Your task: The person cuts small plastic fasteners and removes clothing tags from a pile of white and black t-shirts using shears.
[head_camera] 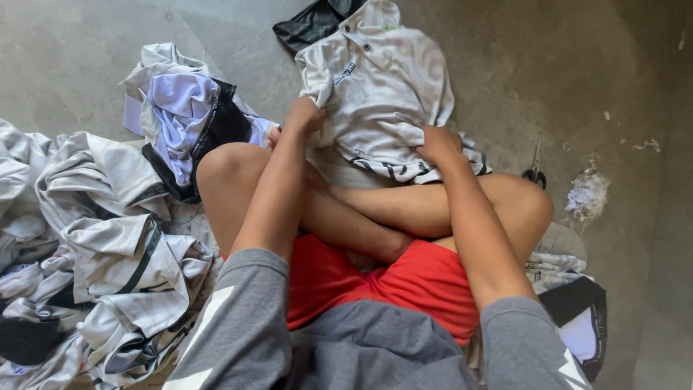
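I sit cross-legged on a concrete floor (pixel 520 65) in red shorts. A white polo shirt (pixel 382 79) with a collar and dark trim lies spread on the floor in front of my knees. My left hand (pixel 303 119) grips its left side near the sleeve. Over on the other side, my right hand (pixel 439 144) clutches the bunched lower hem with the dark striped trim.
A large heap of white and dark garments (pixel 94 238) lies at my left, with a lilac one (pixel 180 115) on top behind my left knee. Scissors (pixel 535 167) and a tuft of fabric scraps (pixel 588 193) rest on the floor at right. More folded cloth (pixel 570 289) sits by my right hip.
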